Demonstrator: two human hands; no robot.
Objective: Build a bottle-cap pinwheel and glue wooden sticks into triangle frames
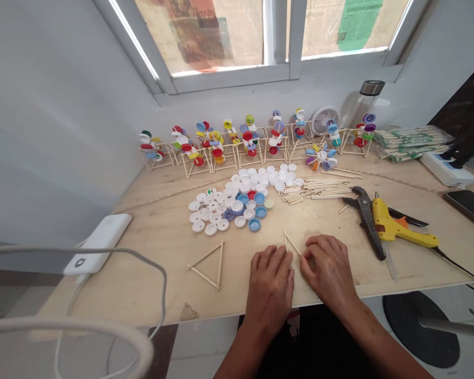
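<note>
Near the table's front edge, two thin wooden sticks meet at a point and spread apart towards me. My left hand lies over one stick, its fingers pressed together at the stick. With thumb and fingertips my right hand pinches the other stick. The near ends of both sticks are hidden by my hands. A finished-looking triangle of three sticks lies flat to the left. Beyond my hands lie loose bottle caps, mostly white with some blue, and a pile of wooden sticks.
On the right are a yellow glue gun, black-handled pliers and a phone. Stick frames with colourful cap wheels line the back, near a small fan and a bottle. A white power strip sits left.
</note>
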